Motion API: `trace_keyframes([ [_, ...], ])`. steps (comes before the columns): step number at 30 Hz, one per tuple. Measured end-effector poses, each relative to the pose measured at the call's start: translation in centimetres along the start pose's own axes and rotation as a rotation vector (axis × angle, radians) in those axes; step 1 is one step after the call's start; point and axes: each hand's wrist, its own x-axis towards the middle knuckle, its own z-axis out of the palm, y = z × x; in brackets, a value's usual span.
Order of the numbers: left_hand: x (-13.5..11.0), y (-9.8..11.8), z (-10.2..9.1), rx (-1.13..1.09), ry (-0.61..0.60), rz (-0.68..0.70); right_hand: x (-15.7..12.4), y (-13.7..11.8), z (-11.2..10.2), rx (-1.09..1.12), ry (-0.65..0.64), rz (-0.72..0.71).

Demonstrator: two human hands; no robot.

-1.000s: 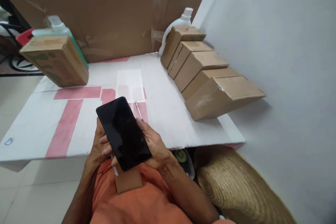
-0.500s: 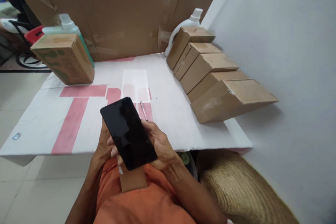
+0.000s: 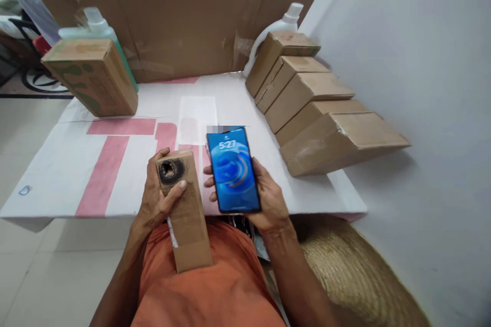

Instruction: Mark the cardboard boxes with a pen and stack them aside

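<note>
Slim black smartphone (image 3: pixel 233 171) with a lit blue screen sits in your right hand (image 3: pixel 270 199), tilted slightly. The hand is curled around the lower half of the phone, with the fingertips showing at its left edge and the palm behind its right edge. You hold it over the near edge of the white table cover with pink stripes (image 3: pixel 76 173).

Just beside it, your left hand (image 3: pixel 155 199) is closed on a long brown cardboard box (image 3: pixel 187 219) with a black ring-shaped smudge near its top. Your thumb lies across the face of the box, and its lower end rests on your orange-clad lap (image 3: pixel 203 296).

A row of five plain cardboard boxes (image 3: pixel 307 97) leans along the right of the table, with a white plastic bottle (image 3: pixel 286 18) behind it. At the far left is a green-printed cardboard box (image 3: pixel 90 74), and behind it a pale green bottle (image 3: pixel 95 25). A large cardboard sheet (image 3: pixel 172 15) stands at the back of the table. A woven straw piece (image 3: pixel 345 271) lies low at your right.
</note>
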Motion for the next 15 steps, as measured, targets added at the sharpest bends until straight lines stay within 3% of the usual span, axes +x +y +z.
trace_keyframes([
  [6,0.2,0.7,0.0,-0.030,-0.025,-0.045,-0.9,-0.6,-4.9,-0.076,0.273,-0.115],
  [10,0.4,1.2,0.3,-0.025,-0.043,-0.045,-1.1,0.9,-7.7,-0.055,0.350,-0.083],
  [15,0.7,2.0,0.8,0.012,-0.070,-0.024,-0.7,2.7,-9.6,0.014,0.435,-0.041],
])
